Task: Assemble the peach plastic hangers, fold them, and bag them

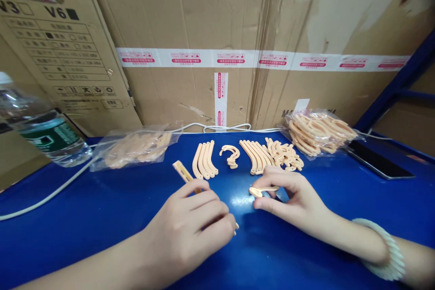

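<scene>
The left hand (pixel 195 226) gripped one slotted strip (pixel 184 174), the right hand (pixel 296 194) one beige piece (pixel 256 192). Two bags (pixel 134 149) lay beyond.

The pieces (pixel 256 192) I grip near mid-frame look like smooth, matt plastic; beneath, the tabletop (pixel 136 208) is glossy; at left, the bag (pixel 136 148) crinkled plastic; up top, matt cardboard (pixel 190 18).

Right hand (pixel 295 195), bare, with a thick, pale greenish-white ribbed bracelet (pixel 396 258) around the wrist (pixel 369 247); left hand (pixel 195 226) and forearm (pixel 112 258) bare.
</scene>
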A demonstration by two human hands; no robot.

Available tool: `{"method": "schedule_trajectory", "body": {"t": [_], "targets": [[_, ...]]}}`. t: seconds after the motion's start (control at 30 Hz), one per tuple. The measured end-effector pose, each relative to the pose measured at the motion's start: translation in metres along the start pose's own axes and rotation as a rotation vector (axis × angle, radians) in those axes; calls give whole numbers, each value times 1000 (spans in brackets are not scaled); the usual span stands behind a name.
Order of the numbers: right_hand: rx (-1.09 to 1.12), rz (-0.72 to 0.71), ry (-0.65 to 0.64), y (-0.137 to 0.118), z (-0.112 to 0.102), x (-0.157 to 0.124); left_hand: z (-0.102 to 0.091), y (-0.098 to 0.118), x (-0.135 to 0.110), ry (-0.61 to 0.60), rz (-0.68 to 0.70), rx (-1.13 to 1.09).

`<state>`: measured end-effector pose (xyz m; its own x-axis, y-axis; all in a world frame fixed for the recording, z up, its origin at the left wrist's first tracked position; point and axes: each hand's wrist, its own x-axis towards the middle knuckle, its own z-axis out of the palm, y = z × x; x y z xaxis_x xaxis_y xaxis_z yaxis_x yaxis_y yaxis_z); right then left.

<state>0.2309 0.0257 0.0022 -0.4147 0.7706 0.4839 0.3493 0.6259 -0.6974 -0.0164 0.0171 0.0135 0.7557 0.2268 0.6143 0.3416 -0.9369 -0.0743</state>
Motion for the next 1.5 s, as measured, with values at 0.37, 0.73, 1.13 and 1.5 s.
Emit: {"method": "schedule_trajectory", "body": {"t": [0.37,0.73,1.13,1.5], "targets": [[-12,-58,-27,1,1,2,2,-76,-27,-355,-256,128],[-298,-154,-38,15,-18,32,-12,-76,-26,-402,-360,-6],[-354,-143,-311,38,-7,91,7,-57,-27,-435,-502,11],[-247,-264,-5,-22,-27,41,8,-55,-21,-642,-494,-56]]}}
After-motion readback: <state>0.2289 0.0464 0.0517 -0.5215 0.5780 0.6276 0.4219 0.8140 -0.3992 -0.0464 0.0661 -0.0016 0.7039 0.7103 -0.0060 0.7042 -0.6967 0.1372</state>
